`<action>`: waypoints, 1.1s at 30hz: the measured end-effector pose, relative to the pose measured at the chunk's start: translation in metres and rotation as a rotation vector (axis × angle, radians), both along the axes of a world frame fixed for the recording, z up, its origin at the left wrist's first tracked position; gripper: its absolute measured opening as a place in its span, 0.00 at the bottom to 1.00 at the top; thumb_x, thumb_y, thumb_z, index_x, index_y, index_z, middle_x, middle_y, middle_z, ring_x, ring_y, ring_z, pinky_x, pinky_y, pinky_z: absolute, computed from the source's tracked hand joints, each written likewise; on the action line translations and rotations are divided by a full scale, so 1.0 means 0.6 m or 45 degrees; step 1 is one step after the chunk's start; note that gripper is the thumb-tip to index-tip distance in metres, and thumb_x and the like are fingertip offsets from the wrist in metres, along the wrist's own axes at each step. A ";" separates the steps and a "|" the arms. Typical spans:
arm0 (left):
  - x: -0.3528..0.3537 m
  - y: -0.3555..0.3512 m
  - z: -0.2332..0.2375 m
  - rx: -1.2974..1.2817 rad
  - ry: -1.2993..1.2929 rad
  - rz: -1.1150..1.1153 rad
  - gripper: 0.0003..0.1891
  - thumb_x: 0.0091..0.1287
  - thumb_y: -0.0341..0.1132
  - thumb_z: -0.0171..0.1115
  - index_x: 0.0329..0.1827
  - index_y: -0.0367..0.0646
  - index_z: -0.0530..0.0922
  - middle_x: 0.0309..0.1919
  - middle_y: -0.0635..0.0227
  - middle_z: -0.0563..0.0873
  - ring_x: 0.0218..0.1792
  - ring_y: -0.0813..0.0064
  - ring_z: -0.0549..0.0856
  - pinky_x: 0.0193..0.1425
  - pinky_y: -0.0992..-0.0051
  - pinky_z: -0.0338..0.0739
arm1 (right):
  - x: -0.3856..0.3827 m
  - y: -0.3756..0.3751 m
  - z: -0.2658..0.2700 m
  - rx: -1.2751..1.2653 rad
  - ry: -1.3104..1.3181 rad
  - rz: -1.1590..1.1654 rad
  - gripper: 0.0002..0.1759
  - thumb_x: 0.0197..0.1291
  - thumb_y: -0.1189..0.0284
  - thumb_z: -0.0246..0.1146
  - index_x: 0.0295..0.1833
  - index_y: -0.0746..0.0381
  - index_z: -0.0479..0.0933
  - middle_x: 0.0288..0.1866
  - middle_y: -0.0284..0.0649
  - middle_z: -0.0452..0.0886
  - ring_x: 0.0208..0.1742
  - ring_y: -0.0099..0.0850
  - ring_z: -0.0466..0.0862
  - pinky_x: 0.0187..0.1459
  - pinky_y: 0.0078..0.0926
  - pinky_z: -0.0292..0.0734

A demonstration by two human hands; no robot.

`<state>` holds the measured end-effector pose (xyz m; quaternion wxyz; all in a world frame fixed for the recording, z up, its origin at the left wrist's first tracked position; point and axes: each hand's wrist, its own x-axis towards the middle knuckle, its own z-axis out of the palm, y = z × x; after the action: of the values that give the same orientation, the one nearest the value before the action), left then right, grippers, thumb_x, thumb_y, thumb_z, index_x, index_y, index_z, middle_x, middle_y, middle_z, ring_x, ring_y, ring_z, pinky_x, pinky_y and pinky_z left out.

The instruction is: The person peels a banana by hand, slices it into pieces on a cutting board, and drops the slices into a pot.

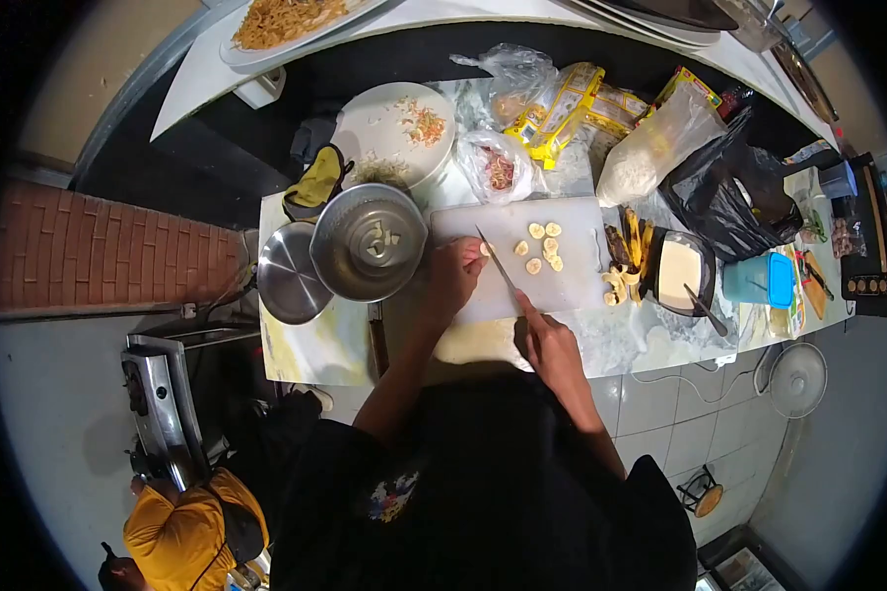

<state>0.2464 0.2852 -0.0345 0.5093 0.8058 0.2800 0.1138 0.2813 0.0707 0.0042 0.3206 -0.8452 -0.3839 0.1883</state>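
My left hand is closed around a piece of banana on the white cutting board; most of the piece is hidden by the fingers. In my right hand is a knife, its blade slanting up and left, close beside the banana piece. Several round banana slices lie flat on the board, right of the blade. Banana peels are heaped past the board's right edge. Left of the board stands a deep metal pot with some pale pieces at its bottom.
A dark bowl of pale batter holds a spoon. Behind the board are a plate with shredded vegetables, plastic bags and yellow packets. A metal lid sits left; a person in yellow is by the stove.
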 end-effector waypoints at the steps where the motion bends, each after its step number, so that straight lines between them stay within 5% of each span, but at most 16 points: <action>1: 0.000 0.001 -0.004 0.038 -0.003 -0.007 0.13 0.62 0.28 0.72 0.49 0.37 0.83 0.40 0.59 0.89 0.43 0.71 0.89 0.49 0.73 0.84 | 0.000 0.000 -0.002 0.000 0.001 0.000 0.42 0.55 0.86 0.57 0.78 0.55 0.63 0.37 0.56 0.82 0.34 0.55 0.82 0.40 0.48 0.77; 13: 0.002 0.000 -0.006 0.068 -0.118 0.003 0.11 0.60 0.25 0.71 0.45 0.35 0.83 0.37 0.58 0.90 0.39 0.69 0.90 0.46 0.73 0.85 | 0.010 0.005 0.001 0.021 -0.025 0.039 0.43 0.53 0.87 0.57 0.78 0.56 0.61 0.33 0.56 0.81 0.34 0.55 0.82 0.39 0.50 0.76; 19: 0.002 0.002 -0.017 0.089 -0.166 0.001 0.11 0.58 0.23 0.72 0.44 0.35 0.83 0.36 0.57 0.90 0.37 0.68 0.91 0.43 0.73 0.86 | 0.004 -0.001 0.017 -0.096 0.110 0.015 0.42 0.54 0.86 0.58 0.77 0.56 0.62 0.38 0.58 0.81 0.37 0.56 0.82 0.41 0.49 0.77; 25: -0.002 0.009 -0.026 0.057 -0.151 -0.028 0.15 0.58 0.24 0.72 0.48 0.37 0.83 0.38 0.60 0.89 0.39 0.71 0.90 0.46 0.74 0.86 | 0.005 -0.004 0.025 0.098 0.167 -0.047 0.40 0.58 0.83 0.57 0.77 0.54 0.62 0.34 0.61 0.80 0.35 0.59 0.82 0.41 0.51 0.77; 33: -0.002 0.007 -0.035 0.000 -0.136 -0.056 0.17 0.59 0.26 0.73 0.52 0.35 0.82 0.42 0.60 0.88 0.42 0.73 0.89 0.49 0.75 0.85 | 0.015 -0.007 0.033 0.104 0.437 -0.188 0.30 0.64 0.80 0.56 0.73 0.56 0.69 0.41 0.63 0.82 0.36 0.57 0.84 0.37 0.43 0.78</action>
<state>0.2455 0.2895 -0.0557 0.5259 0.8045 0.2347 0.1455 0.2905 0.0663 0.0242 0.4284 -0.8127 -0.2681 0.2900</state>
